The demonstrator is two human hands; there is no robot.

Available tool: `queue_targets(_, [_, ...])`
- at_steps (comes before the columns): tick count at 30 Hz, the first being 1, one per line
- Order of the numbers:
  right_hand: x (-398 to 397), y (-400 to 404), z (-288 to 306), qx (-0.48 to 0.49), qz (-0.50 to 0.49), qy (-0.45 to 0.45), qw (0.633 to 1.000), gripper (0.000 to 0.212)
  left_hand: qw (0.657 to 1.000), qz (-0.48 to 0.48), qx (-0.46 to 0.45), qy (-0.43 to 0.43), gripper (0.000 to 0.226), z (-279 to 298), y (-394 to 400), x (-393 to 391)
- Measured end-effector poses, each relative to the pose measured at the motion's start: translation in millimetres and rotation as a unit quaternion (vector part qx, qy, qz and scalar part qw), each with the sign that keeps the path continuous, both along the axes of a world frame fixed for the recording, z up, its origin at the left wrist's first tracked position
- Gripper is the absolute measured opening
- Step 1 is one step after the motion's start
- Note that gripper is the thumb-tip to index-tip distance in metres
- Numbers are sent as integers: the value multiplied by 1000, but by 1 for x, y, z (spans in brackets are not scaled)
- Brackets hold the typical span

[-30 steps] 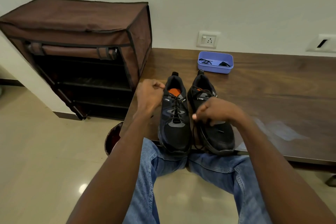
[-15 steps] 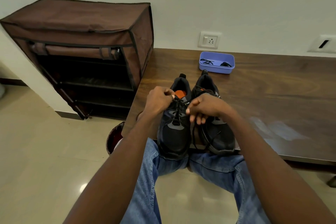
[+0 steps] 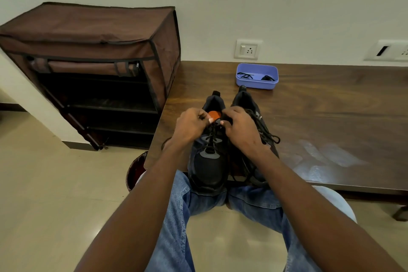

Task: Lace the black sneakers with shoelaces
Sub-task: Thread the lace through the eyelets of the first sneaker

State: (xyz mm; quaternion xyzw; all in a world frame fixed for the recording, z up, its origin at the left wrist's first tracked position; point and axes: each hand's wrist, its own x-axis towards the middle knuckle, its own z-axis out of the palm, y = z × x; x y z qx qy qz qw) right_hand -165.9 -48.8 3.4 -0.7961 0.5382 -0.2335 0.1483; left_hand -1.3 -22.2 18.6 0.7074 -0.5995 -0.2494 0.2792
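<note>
Brown fabric shoe rack point(image 3: 88, 68) at far left, front flap rolled up, shelves too dark to read. Beside it, a dark round bin point(image 3: 136, 170) on the floor, mostly cut off by the desk point(image 3: 331, 121) edge and a forearm.

On the near edge of the desk, two black sneakers side by side, toes toward the camera. Left hand point(image 3: 189, 127) over the left sneaker point(image 3: 208, 161), fingers curled and pinching a black lace end just beside the orange tongue patch point(image 3: 214, 114). Lacing on this shoe apparently at or near the top eyelets, with crossed rows visible below. Right hand point(image 3: 241, 129) opposite, fingers curled at the other side of the same collar, seemingly gripping the second lace end; the contact itself hidden under the knuckles, so the hold not certain. Step in hand, by the look of it: finishing the top of the left sneaker, drawing both ends snug. Next move likely to call for even tension on both ends, then a knot or a last eyelet pass; which one, impossible to tell.

Right sneaker point(image 3: 254, 104) largely covered by the right wrist, loose lace point(image 3: 268, 137) trailing across its upper, state of its lacing unclear.

Farther back, a lilac tray point(image 3: 256, 84) near the wall, holding dark tangles, probably spare laces, too small to confirm. Wall socket point(image 3: 247, 49) above it.
</note>
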Motion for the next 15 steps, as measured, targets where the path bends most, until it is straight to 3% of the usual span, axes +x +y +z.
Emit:
queue_targets(2, [-4,3,-1,-69,-47,103,991,45,1000,-16,12,19,2,-2,-2,1])
queue_targets(4, [-7,5,-3,-34,-91,165,981,56,998,-40,22,44,15,-3,-2,0])
queue_targets(7, [-11,4,-7,67,-123,162,977,62,999,-31,9,15,18,-6,-2,-5])
queue_targets(15, [-32,-8,-5,62,-204,174,961,52,998,9,-41,-54,18,-2,-8,-45])
